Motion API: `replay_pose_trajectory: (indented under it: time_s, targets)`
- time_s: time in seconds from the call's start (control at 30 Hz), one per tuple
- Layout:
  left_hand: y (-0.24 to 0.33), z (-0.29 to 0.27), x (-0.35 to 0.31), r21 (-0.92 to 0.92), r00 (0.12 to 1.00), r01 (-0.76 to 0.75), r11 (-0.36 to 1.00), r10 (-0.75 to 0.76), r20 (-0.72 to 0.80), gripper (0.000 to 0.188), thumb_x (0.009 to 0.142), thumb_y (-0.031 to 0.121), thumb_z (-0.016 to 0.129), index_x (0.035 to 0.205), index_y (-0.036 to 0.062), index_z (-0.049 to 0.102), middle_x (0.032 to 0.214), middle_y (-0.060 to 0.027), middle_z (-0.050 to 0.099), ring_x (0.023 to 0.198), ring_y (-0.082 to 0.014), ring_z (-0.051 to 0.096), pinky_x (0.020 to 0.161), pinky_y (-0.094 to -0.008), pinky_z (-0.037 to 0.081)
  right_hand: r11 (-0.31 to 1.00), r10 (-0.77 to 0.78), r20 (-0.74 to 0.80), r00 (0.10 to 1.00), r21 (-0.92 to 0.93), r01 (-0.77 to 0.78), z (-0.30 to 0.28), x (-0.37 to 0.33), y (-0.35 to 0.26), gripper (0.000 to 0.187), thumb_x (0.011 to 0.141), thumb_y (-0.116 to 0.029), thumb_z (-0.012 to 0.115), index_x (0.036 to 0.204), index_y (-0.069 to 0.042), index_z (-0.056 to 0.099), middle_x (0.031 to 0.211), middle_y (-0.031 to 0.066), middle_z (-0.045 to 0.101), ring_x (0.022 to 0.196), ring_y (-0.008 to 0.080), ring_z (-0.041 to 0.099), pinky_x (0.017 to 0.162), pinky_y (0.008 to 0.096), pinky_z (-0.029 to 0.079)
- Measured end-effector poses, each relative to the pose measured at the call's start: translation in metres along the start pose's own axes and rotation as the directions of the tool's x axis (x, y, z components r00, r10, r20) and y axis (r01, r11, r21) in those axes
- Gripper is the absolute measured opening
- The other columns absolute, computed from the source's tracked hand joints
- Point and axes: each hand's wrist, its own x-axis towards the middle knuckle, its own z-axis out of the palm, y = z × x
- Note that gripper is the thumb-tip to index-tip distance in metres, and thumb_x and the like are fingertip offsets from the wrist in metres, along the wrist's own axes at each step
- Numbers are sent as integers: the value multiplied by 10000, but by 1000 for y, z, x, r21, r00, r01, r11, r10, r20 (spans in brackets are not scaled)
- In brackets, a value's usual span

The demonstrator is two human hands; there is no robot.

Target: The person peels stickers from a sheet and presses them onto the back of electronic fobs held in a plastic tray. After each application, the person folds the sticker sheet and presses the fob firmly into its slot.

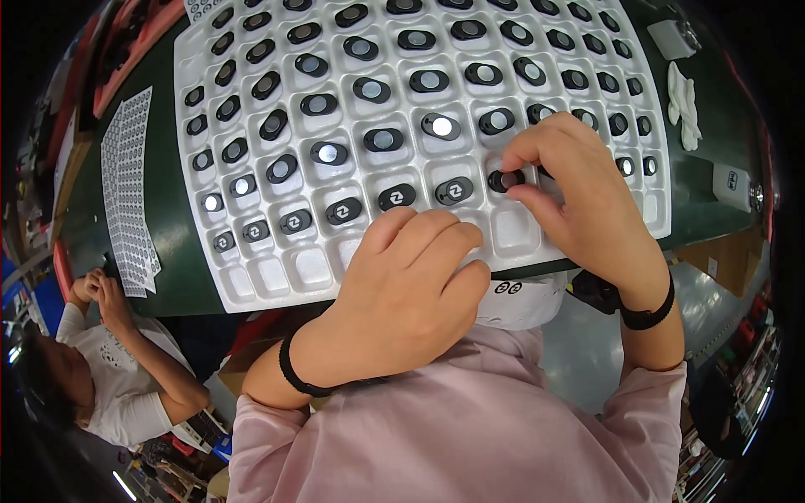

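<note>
six marked pieces point(343, 211) are seen left of centre; disc-up pieces point(383, 140) above seem undone. one piece point(505, 181) is pinched by right hand point(591, 189); left hand point(402, 293) is curled, hold hidden.

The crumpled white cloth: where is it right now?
In the head view, the crumpled white cloth lies toward the upper right, on the dark green tabletop, just right of the white compartmented plastic tray.

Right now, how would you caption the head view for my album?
Bare right hand pinching a small black rounded piece over a white compartmented plastic tray, left hand curled at its near edge.
</note>
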Motion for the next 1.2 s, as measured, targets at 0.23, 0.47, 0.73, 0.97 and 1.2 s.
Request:
replay_pose_trajectory:
  time_s: [0.23, 0.47, 0.73, 0.97, 1.2]
  targets:
    - [-2, 7, 10, 180, 998, -58, 982, 55, 22, 149, 711, 74, 701, 812, 74, 591, 1213, -116, 672, 1073, -284, 632, 906, -433, 458, 996, 83, -48, 995, 47, -80, -14, -1, 2, 241, 804, 55, 730, 991, -33, 605, 979, 83, 594, 915, 266, 554, 798, 341, 469]
    - [-1, 11, 13, 276, 997, -74, 958, 61, 56, 146, 715, 83, 690, 793, 74, 567, 1285, -126, 675, 1138, -272, 643, 919, -426, 469, 990, 118, 110, 987, 63, -125, -15, 0, 4, 100, 873, -16, 678, 915, -29, 588, 897, 85, 521, 871, 258, 502, 803, 343, 426]
    - [-3, 13, 13, 313, 991, -115, 943, 89, 97, 134, 810, 175, 601, 865, 54, 586, 1252, -171, 670, 1178, -256, 640, 956, -424, 452, 994, 109, 131, 985, -10, -108, -11, 4, 7, 91, 869, -40, 673, 896, -28, 587, 863, 92, 514, 875, 266, 507, 808, 371, 427]
    - [-1, 15, 12, 296, 996, -63, 953, 43, 75, 144, 730, 67, 693, 785, 79, 561, 1306, -115, 673, 1190, -252, 647, 980, -427, 455, 993, 114, 132, 985, -31, -111, -8, 6, 9, 97, 873, -48, 674, 889, -26, 581, 852, 96, 513, 862, 276, 513, 799, 384, 432]
    - [0, 16, 12, 298, 997, -56, 953, 38, 66, 138, 738, 61, 687, 784, 75, 558, 1302, -119, 675, 1190, -254, 651, 979, -425, 459, 995, 88, 116, 989, -56, -82, -6, 6, 8, 110, 867, -52, 680, 881, -24, 575, 849, 105, 516, 855, 290, 518, 792, 394, 435]
